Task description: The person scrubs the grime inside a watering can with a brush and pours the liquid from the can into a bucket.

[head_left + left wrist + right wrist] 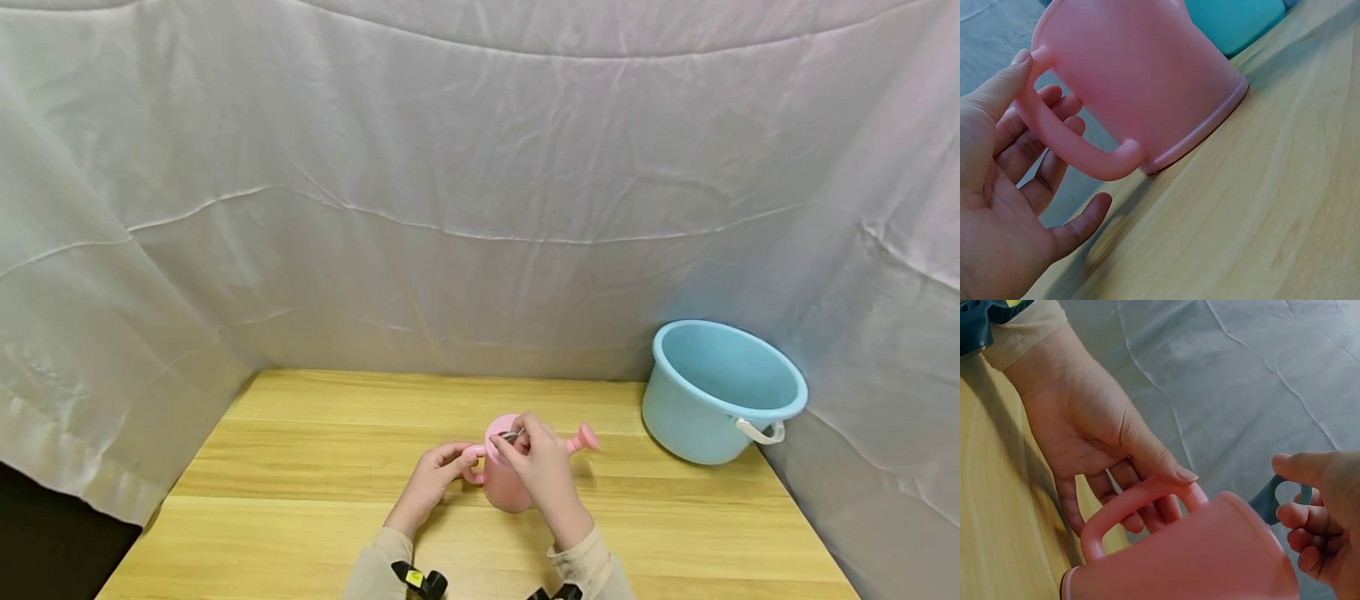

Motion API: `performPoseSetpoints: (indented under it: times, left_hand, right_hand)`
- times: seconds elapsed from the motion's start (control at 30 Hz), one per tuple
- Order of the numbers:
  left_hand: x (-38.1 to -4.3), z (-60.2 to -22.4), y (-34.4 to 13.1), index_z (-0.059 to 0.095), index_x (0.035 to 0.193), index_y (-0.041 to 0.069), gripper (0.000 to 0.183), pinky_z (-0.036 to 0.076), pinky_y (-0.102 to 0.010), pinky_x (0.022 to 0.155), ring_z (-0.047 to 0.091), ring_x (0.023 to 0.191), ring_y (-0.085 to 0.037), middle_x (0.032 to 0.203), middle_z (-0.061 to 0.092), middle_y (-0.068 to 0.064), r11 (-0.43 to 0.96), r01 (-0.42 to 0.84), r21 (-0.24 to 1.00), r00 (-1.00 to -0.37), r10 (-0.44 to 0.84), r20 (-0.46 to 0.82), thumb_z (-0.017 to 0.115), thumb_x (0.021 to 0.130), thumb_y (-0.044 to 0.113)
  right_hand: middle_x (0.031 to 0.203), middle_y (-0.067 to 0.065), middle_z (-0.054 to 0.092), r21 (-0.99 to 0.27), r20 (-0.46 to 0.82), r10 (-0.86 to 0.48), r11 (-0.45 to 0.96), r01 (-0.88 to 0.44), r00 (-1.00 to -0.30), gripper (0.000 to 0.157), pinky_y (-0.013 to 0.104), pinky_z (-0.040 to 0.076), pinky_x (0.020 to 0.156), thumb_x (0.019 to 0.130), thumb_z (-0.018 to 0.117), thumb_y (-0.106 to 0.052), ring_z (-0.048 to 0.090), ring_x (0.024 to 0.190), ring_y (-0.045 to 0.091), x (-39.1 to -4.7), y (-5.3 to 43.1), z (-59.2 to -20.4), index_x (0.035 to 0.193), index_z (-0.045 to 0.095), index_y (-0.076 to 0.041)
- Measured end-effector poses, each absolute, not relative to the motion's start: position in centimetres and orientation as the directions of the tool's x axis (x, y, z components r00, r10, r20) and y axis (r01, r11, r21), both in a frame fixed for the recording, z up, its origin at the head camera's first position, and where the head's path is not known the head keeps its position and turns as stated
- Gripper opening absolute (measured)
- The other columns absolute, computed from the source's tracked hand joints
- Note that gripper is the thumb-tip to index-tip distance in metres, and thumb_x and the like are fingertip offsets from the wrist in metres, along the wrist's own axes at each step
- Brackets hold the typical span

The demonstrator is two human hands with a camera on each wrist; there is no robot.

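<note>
A pink watering can [505, 487] stands upright on the wooden table, its spout and flared rose [587, 436] pointing right. On its left side, my left hand [431, 482] holds the looped handle [1079, 147]. The thumb rests on the handle's upper end, with fingers behind the loop. At the can's open top, my right hand [546, 468] pinches a dark grey-green piece with a ring-shaped hole [1265, 503] between thumb and fingers. The piece's lower end is hidden behind the can's rim in the right wrist view, so its kind cannot be told.
A light blue bucket [678, 425] with a white handle [761, 432] stands at the table's back right corner. Grey cloth [450, 275] hangs behind the table and along both sides. The wooden tabletop [300, 467] extends left and right of the can.
</note>
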State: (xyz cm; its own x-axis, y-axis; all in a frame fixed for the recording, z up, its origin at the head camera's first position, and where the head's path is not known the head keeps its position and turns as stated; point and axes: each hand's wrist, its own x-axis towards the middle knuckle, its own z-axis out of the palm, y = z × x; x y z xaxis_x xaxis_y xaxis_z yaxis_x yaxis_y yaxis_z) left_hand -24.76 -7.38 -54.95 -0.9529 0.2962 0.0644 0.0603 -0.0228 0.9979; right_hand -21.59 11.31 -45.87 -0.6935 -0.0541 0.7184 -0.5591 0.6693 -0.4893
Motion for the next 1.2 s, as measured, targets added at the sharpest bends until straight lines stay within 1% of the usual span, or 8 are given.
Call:
performPoseSetpoints:
  times: [0.17, 0.37, 0.47, 0.87, 1.03, 1.2]
  left_hand:
    - [-24.8, -54.94, -7.34, 0.068, 0.117, 0.009, 0.032, 0.05, -0.023, 0.094, 0.071, 0.095, -0.033, 0.085, 0.066, -0.032, -0.028, 0.059, 0.998, -0.952, 0.3, 0.065, 0.061, 0.096, 0.032]
    - [-24.82, -54.97, -7.35, 0.068, 0.118, 0.008, 0.033, 0.052, -0.026, 0.092, 0.072, 0.092, -0.035, 0.089, 0.064, -0.033, -0.046, 0.056, 0.997, -0.949, 0.309, 0.067, 0.061, 0.096, 0.032]
    - [-24.83, -55.0, -7.36, 0.067, 0.119, 0.007, 0.034, 0.053, -0.026, 0.092, 0.072, 0.09, -0.036, 0.092, 0.064, -0.032, -0.052, 0.053, 0.997, -0.947, 0.314, 0.066, 0.061, 0.096, 0.032]
    - [-24.88, -55.03, -7.39, 0.068, 0.118, 0.009, 0.033, 0.051, -0.024, 0.093, 0.071, 0.094, -0.032, 0.088, 0.065, -0.032, -0.04, 0.063, 0.997, -0.948, 0.311, 0.073, 0.061, 0.096, 0.033]
    - [-24.89, -55.05, -7.39, 0.068, 0.118, 0.009, 0.033, 0.049, -0.022, 0.095, 0.072, 0.091, -0.033, 0.086, 0.066, -0.032, -0.037, 0.069, 0.997, -0.946, 0.314, 0.077, 0.061, 0.096, 0.032]
    - [-24.9, -55.04, -7.39, 0.068, 0.118, 0.009, 0.033, 0.05, -0.022, 0.094, 0.072, 0.089, -0.033, 0.087, 0.066, -0.032, -0.039, 0.068, 0.997, -0.946, 0.314, 0.077, 0.06, 0.096, 0.032]
  right_hand:
    - [0.058, -0.002, 0.042, -0.5, 0.701, -0.04, 0.684, -0.531, -0.712, 0.032, 0.014, 0.029, 0.05, 0.074, 0.084, -0.015, 0.031, 0.057, -0.001, -21.68, 11.32, -45.99, 0.077, 0.053, -0.008]
    - [0.059, -0.004, 0.046, -0.486, 0.684, -0.04, 0.72, -0.496, -0.728, 0.026, 0.015, 0.034, 0.051, 0.078, 0.08, -0.007, 0.035, 0.057, 0.0, -21.78, 11.32, -46.11, 0.078, 0.054, -0.008]
    - [0.06, -0.004, 0.046, -0.483, 0.677, -0.046, 0.726, -0.49, -0.734, 0.025, 0.015, 0.034, 0.051, 0.079, 0.078, -0.006, 0.035, 0.057, 0.0, -21.79, 11.34, -46.11, 0.078, 0.053, -0.008]
    - [0.062, -0.005, 0.048, -0.502, 0.664, -0.051, 0.709, -0.495, -0.746, 0.025, 0.015, 0.035, 0.052, 0.078, 0.079, -0.006, 0.037, 0.059, 0.001, -21.69, 11.4, -45.85, 0.078, 0.054, -0.01]
    - [0.06, -0.005, 0.044, -0.508, 0.671, -0.058, 0.69, -0.515, -0.739, 0.026, 0.015, 0.033, 0.051, 0.078, 0.078, -0.004, 0.033, 0.058, -0.002, -21.65, 11.45, -45.79, 0.077, 0.053, -0.009]
    - [0.059, -0.006, 0.042, -0.51, 0.695, -0.065, 0.658, -0.554, -0.716, 0.026, 0.013, 0.031, 0.049, 0.078, 0.078, -0.001, 0.031, 0.055, -0.004, -21.57, 11.46, -45.67, 0.076, 0.052, -0.008]
